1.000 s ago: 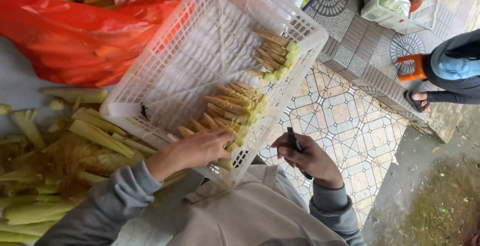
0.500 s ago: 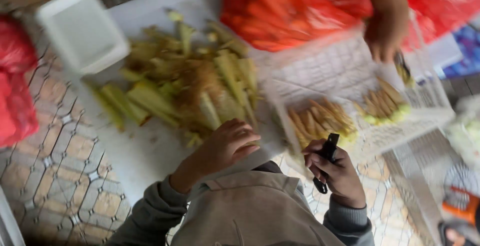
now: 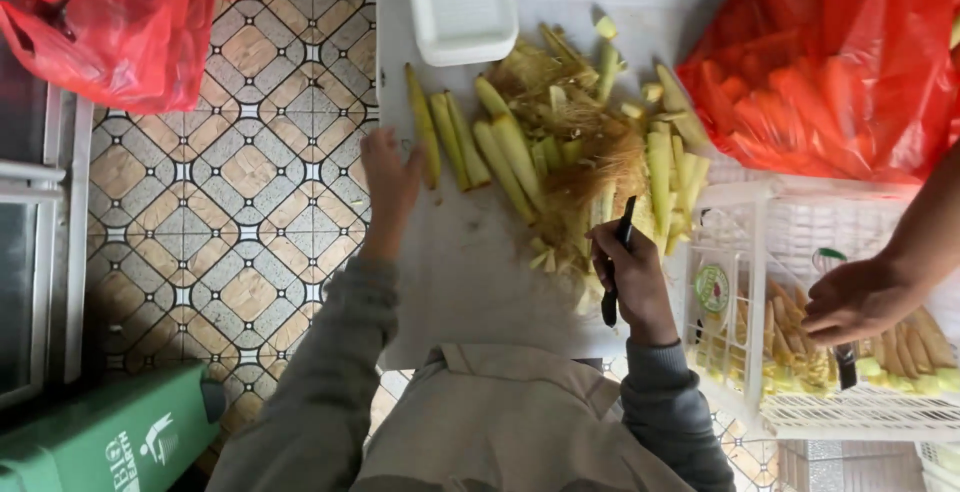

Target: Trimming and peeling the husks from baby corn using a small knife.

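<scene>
Two hands of the wearer are over the white table (image 3: pixel 470 282), seen from above. Left hand (image 3: pixel 388 180): fingers held together and roughly flat, laid on the table near its left edge, fingertips at or touching the leftmost husked corn ear (image 3: pixel 424 140); it grips nothing that I can see. Right hand (image 3: pixel 630 277): curled into a fist around a black-handled knife (image 3: pixel 614 270), which runs through the fist with one end toward the pile and the other toward the near edge. Which end is the blade, I cannot tell.

Corn ears: several slim, pale green-yellow ears lie side by side, left of centre, pointing toward the far edge. To their right is a husk and silk heap (image 3: pixel 590 152), loose and tangled, reaching the table's right edge.

Handling, as judgement: the ears look light and fairly stiff along their length, tapered at the tip. Outer leaves probably smooth and a little slippery, so a hold round the thicker middle or base should be surer than at the tip. Silk is soft and will cling.

Other items:
- white tray (image 3: pixel 460 2) at the far edge, overhanging it.
- red bag (image 3: pixel 830 62) of orange produce beyond the far right corner; second red bag (image 3: pixel 110 22) on the tiled floor, left.
- white crate (image 3: pixel 760 252) beside the right edge, holding peeled baby corn (image 3: pixel 900 347).
- another person's hand (image 3: pixel 855 300) reaches into the crate, loosely bent.
</scene>
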